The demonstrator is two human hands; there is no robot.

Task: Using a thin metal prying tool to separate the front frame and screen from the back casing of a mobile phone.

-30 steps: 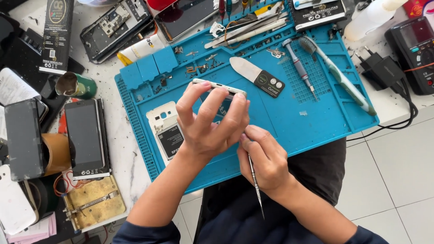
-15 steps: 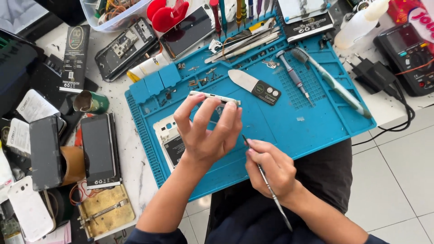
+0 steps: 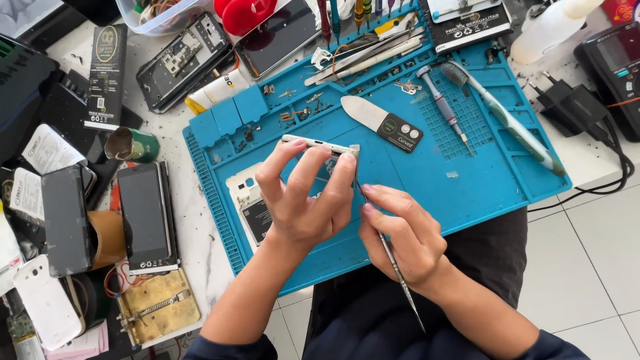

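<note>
My left hand grips a phone on edge above the blue repair mat, fingers wrapped over its silver top rim. In my right hand is a thin metal prying tool, held like a pen, its tip touching the phone's right corner. A white phone back cover lies flat on the mat just under my left hand.
On the mat lie a metal spatula, a screwdriver, a toothbrush and small screws. Several phones and parts crowd the table's left side. A charger with cable sits right, tiled floor beyond the edge.
The prying tool's tip has moved up from below the phone to its right corner. My left hand has tilted the phone slightly; the camera view has shifted.
</note>
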